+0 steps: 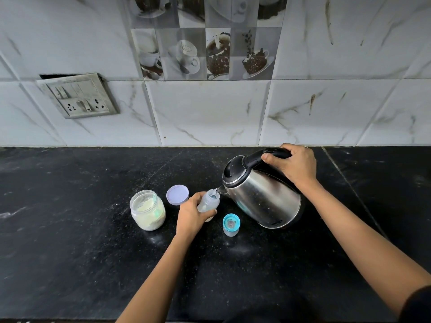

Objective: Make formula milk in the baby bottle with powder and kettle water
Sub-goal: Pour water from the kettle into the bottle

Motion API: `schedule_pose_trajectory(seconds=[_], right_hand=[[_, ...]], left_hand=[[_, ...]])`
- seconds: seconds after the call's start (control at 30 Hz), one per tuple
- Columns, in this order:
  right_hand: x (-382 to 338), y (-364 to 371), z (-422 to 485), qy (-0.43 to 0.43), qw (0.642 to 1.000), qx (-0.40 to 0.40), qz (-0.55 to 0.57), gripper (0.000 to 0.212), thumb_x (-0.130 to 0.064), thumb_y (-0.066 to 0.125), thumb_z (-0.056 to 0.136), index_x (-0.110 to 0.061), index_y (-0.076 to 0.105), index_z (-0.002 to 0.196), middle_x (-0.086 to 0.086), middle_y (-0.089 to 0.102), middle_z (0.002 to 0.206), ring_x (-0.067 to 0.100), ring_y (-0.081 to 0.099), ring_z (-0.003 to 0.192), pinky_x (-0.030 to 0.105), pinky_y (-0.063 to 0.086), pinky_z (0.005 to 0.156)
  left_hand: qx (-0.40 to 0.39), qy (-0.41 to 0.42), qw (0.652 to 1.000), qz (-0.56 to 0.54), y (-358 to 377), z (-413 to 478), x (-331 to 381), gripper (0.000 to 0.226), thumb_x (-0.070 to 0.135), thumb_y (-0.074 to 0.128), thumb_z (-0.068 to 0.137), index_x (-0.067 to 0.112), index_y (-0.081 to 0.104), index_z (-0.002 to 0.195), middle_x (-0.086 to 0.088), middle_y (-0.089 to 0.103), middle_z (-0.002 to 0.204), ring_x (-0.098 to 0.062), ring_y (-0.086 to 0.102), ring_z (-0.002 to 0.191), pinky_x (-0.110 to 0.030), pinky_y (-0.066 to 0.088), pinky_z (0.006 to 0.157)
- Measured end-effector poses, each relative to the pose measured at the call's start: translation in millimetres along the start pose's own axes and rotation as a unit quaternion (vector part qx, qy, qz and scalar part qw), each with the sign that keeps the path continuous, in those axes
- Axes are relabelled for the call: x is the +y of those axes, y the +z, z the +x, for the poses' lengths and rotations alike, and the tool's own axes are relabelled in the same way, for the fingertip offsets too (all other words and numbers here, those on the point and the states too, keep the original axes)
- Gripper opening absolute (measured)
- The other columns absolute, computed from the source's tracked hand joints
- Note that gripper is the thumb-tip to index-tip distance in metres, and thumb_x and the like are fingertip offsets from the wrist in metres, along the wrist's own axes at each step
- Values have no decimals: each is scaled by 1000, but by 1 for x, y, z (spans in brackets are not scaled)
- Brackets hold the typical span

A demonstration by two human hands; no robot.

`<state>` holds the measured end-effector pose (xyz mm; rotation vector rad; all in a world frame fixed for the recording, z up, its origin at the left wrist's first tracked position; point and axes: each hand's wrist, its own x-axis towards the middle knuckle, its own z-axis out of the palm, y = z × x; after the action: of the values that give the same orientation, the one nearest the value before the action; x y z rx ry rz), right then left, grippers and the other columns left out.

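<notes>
Head view: left hand (190, 214) curls round the bottle (208, 202), mid-counter (93, 252), which tilts toward 1 o'clock. Right hand (292, 165) grips the handle of the kettle (261, 197) at the bottle's 3 o'clock, its spout tipped to the bottle's mouth. Jar (148, 209) at 9 o'clock, lid (177, 194) at 11, cap (231, 224) at 5.

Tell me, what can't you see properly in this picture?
All in the head view:
1. How full the baby bottle is: the left hand wraps round it.
2. How much water the kettle holds, gripped by the right hand: its steel wall and shut lid hide it.
3. The greenish thing in the powder jar: blurred through the wall.
4. The print near the kettle's base: too small.
</notes>
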<state>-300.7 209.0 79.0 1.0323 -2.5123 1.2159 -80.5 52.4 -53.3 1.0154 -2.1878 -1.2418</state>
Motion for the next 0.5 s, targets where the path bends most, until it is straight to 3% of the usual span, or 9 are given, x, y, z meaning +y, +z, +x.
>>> schedule_pose_trajectory(seconds=[0.27,0.5], right_hand=[[10,-2,1,1,1000,9,14,75,-85,54,54,-11,63,63,4,59,53,22,58,56,35,44,55],[20,-9,-2,15,998,17,59,51,-81,58,55,-30,57,56,-7,57,52,13,55,55,29,42,54]], left_hand=[[-4,4,1000,-15,6,2,5,53,27,83,63,31,60,110,13,67,101,-4,61,93,-28,51,84],[-14,15,1000,-12,8,5,11,53,27,83,64,33,58,111,13,66,106,-5,60,98,-30,51,87]])
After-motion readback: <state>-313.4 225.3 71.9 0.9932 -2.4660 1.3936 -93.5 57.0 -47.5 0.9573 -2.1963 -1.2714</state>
